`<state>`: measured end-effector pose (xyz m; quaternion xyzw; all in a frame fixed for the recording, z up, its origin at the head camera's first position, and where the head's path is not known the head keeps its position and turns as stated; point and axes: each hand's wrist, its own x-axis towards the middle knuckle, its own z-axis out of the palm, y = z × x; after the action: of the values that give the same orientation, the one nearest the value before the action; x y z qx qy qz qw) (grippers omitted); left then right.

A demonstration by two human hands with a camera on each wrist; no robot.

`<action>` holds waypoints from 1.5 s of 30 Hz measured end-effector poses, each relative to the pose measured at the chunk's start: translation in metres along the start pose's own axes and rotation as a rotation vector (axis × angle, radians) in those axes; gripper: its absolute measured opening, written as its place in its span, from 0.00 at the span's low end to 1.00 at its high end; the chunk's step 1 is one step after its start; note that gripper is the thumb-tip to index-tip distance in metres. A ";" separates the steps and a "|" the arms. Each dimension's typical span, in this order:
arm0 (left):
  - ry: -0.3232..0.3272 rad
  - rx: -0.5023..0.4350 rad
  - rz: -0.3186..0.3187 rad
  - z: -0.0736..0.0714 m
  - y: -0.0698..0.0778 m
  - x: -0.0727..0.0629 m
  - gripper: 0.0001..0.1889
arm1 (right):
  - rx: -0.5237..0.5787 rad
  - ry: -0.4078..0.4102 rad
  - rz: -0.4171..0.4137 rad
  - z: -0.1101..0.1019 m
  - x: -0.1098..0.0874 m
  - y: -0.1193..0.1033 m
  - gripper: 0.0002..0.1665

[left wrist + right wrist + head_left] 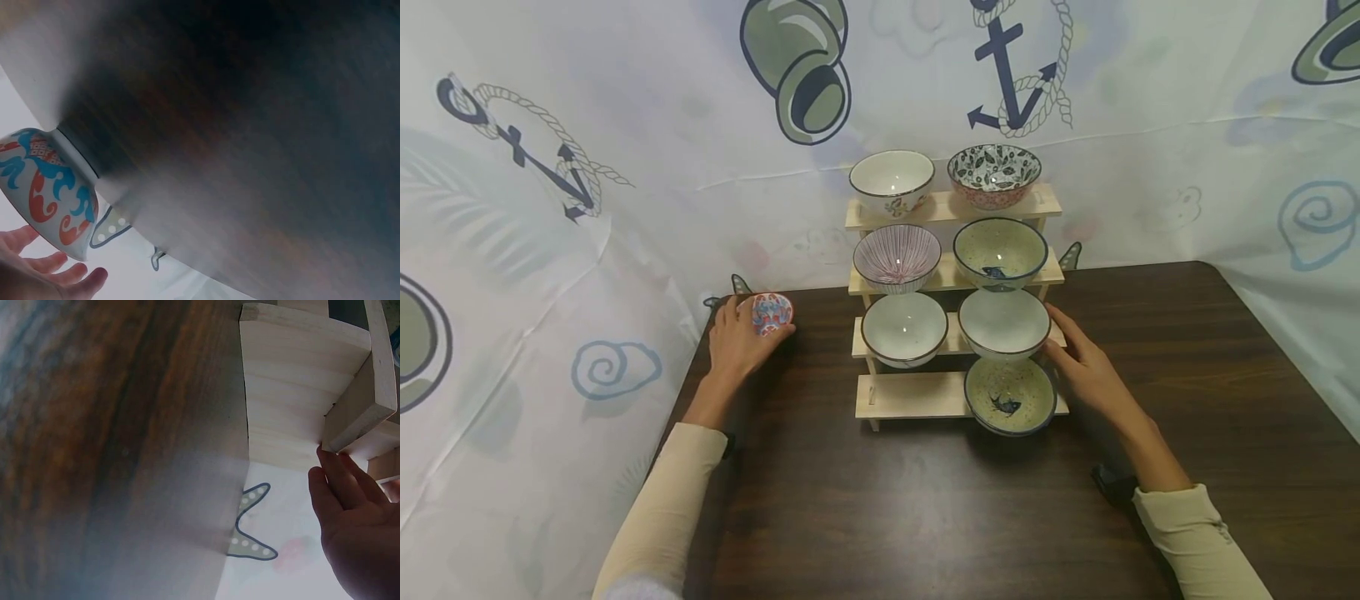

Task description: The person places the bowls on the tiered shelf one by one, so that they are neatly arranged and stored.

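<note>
At the left back of the table, my left hand [736, 340] is beside a small red, blue and white patterned bowl [772, 313]. This bowl [47, 187] stands upright, and in the left wrist view my spread, slightly bent fingers [75, 275] are right at its rim. My right hand [1088, 371] is at the right end of a stepped wooden rack [910, 396], beside a plain white bowl [1004, 323]. Nearly straight fingers [340, 481] of that hand meet the end of a rack board in the right wrist view.
Other bowls on the rack include a white one [904, 329], a striped one [897, 258], a green one [1000, 250], a floral one [892, 179], and a leaf-patterned one [994, 175]. Another green bowl [1010, 398] sits on the lowest step. Printed cloth [700, 125] hangs behind the dark table [887, 517].
</note>
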<state>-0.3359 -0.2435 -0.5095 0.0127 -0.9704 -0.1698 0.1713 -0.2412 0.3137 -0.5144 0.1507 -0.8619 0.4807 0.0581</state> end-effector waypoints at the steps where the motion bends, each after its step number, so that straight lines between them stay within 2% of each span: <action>1: -0.005 0.001 -0.002 0.001 -0.001 0.001 0.53 | 0.002 0.000 -0.001 0.000 0.000 0.000 0.38; 10: -0.035 -0.016 -0.030 0.002 -0.002 0.000 0.55 | 0.005 0.005 -0.001 0.001 0.001 0.001 0.38; 17: -0.096 -0.008 -0.048 0.006 -0.001 0.003 0.58 | -0.009 0.008 0.000 -0.001 0.000 0.001 0.38; 25: -0.105 -0.079 -0.063 0.014 0.003 0.008 0.59 | -0.031 0.021 0.007 -0.005 -0.003 0.002 0.37; 30: -0.118 -0.095 -0.074 0.012 -0.005 0.007 0.60 | -0.010 0.012 0.008 -0.001 0.002 0.001 0.37; 35: -0.104 -0.121 -0.102 0.008 -0.013 0.004 0.60 | 0.020 -0.003 -0.007 0.005 0.006 0.003 0.37; 42: -0.058 -0.195 -0.095 0.015 -0.007 0.008 0.55 | 0.017 0.020 0.010 0.000 0.002 0.007 0.37; 45: -0.035 -0.204 -0.099 0.013 -0.010 0.005 0.53 | 0.009 0.019 0.016 0.001 0.001 0.005 0.37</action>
<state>-0.3453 -0.2497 -0.5224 0.0400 -0.9491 -0.2761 0.1463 -0.2441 0.3149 -0.5186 0.1393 -0.8604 0.4863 0.0618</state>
